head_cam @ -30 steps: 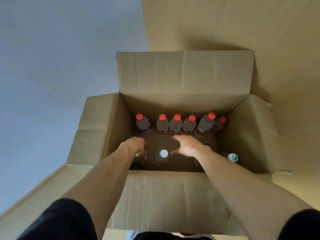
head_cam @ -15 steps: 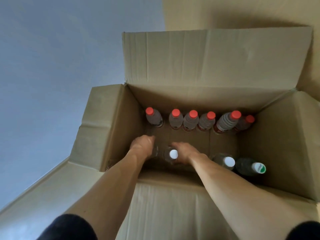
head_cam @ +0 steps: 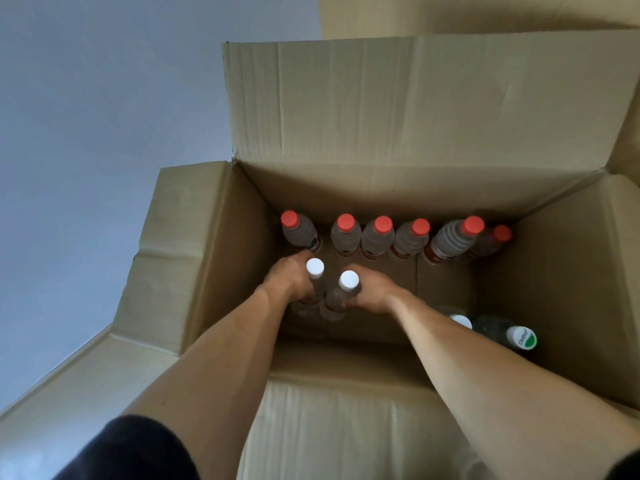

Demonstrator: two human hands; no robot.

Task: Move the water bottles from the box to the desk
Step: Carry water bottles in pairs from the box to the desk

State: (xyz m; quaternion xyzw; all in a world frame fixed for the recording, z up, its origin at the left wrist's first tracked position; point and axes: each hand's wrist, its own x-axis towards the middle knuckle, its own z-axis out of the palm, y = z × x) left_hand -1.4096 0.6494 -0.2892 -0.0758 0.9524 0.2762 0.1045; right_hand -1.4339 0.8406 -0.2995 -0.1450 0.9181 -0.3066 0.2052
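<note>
Both hands reach into the open cardboard box (head_cam: 346, 109). The left hand (head_cam: 289, 277) grips a white-capped bottle (head_cam: 314, 271) by its neck, fingers curled round it; the right hand (head_cam: 372, 289) grips a second white-capped bottle (head_cam: 341, 294) the same way. Half a second ago only one white cap showed between the hands; now both bottles stand higher. Six red-capped bottles (head_cam: 377, 237) line the far wall. A green-and-white cap (head_cam: 521, 337) bears writing too blurred to read.
</note>
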